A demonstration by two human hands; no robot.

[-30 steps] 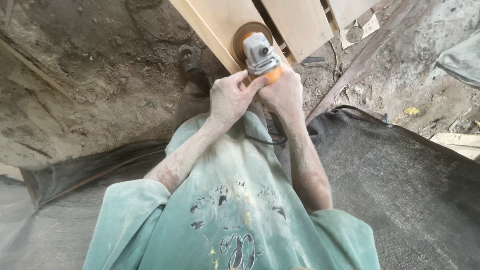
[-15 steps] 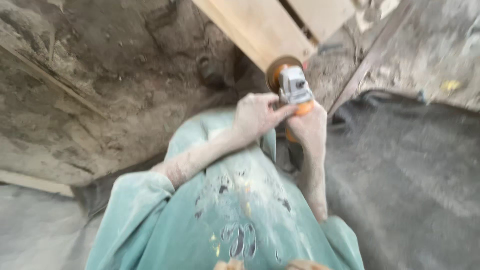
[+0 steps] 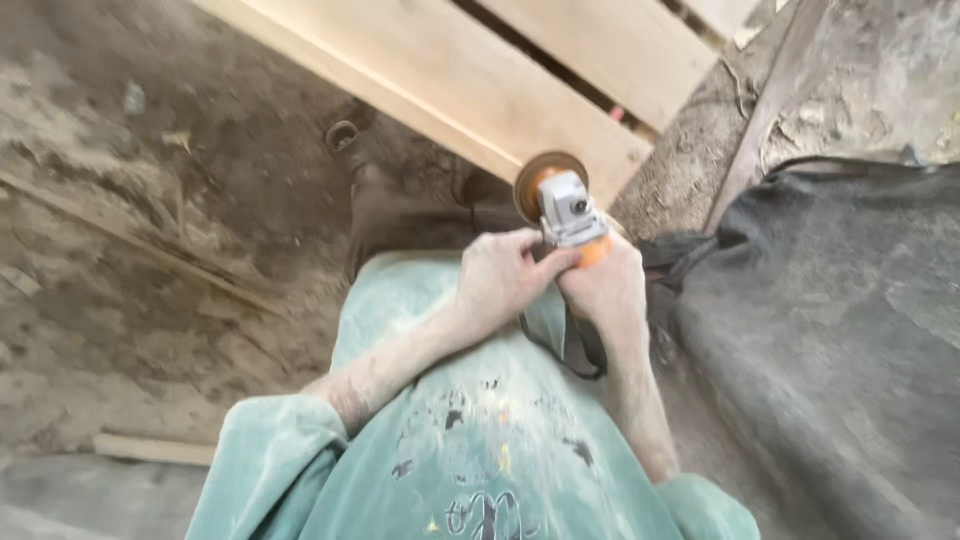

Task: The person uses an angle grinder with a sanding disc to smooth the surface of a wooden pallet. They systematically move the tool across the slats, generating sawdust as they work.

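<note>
Head view, steeply down, close

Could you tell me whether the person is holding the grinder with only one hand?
No, both the left hand and right hand grip the grinder.

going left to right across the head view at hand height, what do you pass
dusty dirt ground → left hand → angle grinder → right hand → black strap → dark grey tarp
</note>
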